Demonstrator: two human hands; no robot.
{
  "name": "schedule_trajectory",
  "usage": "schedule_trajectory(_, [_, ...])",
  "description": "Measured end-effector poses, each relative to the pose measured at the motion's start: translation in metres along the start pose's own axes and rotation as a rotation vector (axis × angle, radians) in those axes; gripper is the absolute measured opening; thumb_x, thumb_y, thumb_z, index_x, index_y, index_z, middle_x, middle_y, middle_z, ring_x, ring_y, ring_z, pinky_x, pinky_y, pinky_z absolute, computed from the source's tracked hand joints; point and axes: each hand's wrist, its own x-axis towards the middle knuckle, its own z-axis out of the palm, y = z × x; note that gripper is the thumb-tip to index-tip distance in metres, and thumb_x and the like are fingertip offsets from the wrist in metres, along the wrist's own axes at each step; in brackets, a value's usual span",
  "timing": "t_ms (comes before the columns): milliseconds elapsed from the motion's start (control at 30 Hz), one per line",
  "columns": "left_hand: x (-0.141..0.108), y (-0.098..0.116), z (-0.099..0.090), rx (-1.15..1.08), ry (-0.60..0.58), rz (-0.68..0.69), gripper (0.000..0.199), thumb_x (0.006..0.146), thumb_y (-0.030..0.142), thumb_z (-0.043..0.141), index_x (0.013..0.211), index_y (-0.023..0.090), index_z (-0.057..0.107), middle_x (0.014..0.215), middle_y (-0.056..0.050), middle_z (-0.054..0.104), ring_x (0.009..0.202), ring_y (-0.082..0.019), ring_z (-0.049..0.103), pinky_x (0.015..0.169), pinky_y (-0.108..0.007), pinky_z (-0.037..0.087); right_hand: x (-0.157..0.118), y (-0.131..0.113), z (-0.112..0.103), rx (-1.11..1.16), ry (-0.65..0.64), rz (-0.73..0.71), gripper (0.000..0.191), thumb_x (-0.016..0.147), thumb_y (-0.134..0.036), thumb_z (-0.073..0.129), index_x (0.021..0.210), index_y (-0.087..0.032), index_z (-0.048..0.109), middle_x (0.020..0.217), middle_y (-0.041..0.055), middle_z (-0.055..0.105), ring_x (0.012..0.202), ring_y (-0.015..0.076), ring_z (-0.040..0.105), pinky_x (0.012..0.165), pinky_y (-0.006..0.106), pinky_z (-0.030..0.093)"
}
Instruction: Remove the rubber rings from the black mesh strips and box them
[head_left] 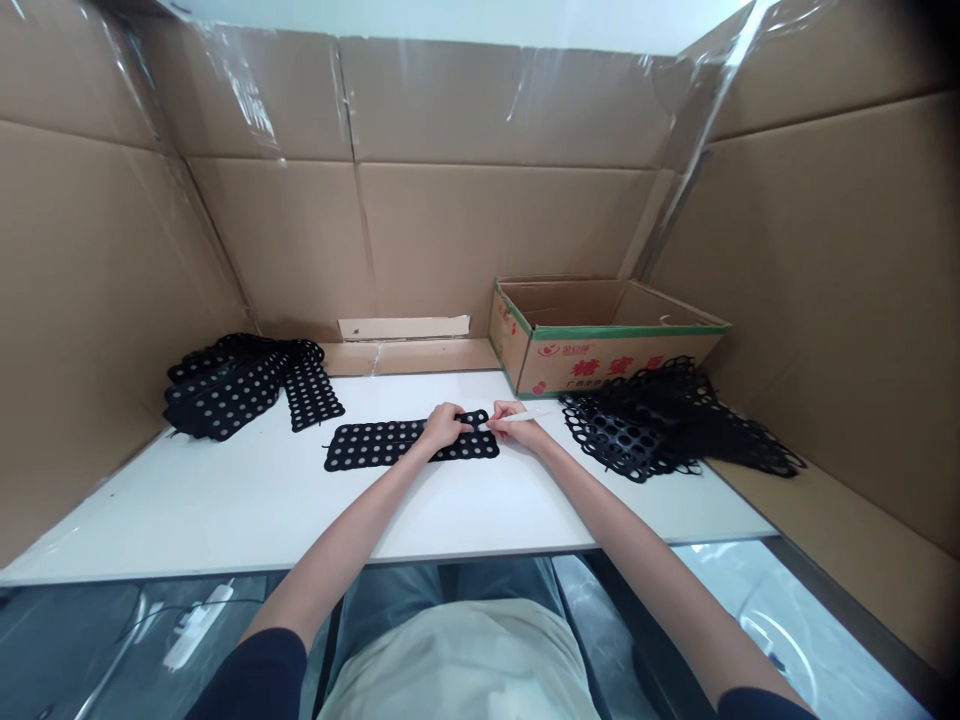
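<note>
A black strip of fabric with rows of round holes lies flat on the white table in front of me. My left hand rests near its right end, fingers bent and gripping the material there. Pinched in my right hand is a slim white pen-like tool, slanting up to the right. Its tip is at the strip's right edge, too small to make out clearly.
To the left lies a heap of black dotted fabric. On the right, a tangle of black holed netting leans against an open cardboard box. Cardboard walls enclose the white tabletop on three sides.
</note>
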Motion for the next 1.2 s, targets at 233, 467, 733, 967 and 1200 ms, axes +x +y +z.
schedule_trajectory(233, [0.0002,-0.0011,0.0026,-0.076,0.020,-0.005,0.010,0.061,0.023,0.064,0.058,0.013,0.062,0.053,0.003,0.049,0.056,-0.012,0.044,0.059,-0.024,0.033,-0.0011,0.0051,-0.0022,-0.036,-0.006,-0.023,0.022,0.064,-0.023,0.060,0.060,-0.019,0.039,0.041,-0.0068,0.049,0.037,0.0067,0.039,0.041,0.019,0.026])
schedule_trajectory(467, [0.0008,-0.0031,0.0026,-0.126,0.019,-0.010,0.013,0.059,0.023,0.064,0.053,0.013,0.058,0.049,0.004,0.044,0.054,-0.011,0.041,0.056,-0.024,0.029,-0.0013,0.0031,-0.0027,-0.040,0.000,-0.018,0.024,0.063,-0.024,0.061,0.057,-0.019,0.038,0.040,-0.0064,0.048,0.037,0.0069,0.038,0.041,0.020,0.025])
schedule_trajectory(733, [0.0054,-0.0087,-0.0024,-0.200,-0.063,0.023,0.019,0.057,0.031,0.064,0.054,0.014,0.055,0.051,0.005,0.043,0.056,-0.010,0.040,0.055,-0.023,0.028,-0.0009,0.0059,-0.0041,0.054,0.018,-0.016,0.025,0.064,-0.022,0.062,0.058,-0.019,0.038,0.038,-0.0068,0.047,0.035,0.0064,0.038,0.039,0.019,0.022])
schedule_trajectory(967, [0.0020,-0.0046,-0.0018,-0.201,-0.061,0.006,0.018,0.060,0.029,0.062,0.053,0.014,0.056,0.050,0.005,0.043,0.055,-0.010,0.040,0.054,-0.023,0.029,-0.0019,0.0028,-0.0026,0.027,0.036,-0.012,0.025,0.063,-0.024,0.062,0.057,-0.019,0.038,0.038,-0.0063,0.048,0.035,0.0065,0.038,0.039,0.019,0.022])
schedule_trajectory(1200, [-0.0020,-0.0024,0.0018,-0.159,0.015,-0.005,0.011,0.060,0.024,0.063,0.059,0.012,0.062,0.056,0.003,0.051,0.060,-0.012,0.046,0.058,-0.023,0.034,-0.0006,0.0040,0.0015,-0.027,0.023,0.004,0.023,0.063,-0.027,0.061,0.059,-0.020,0.039,0.040,-0.0066,0.049,0.035,0.0073,0.040,0.039,0.020,0.027])
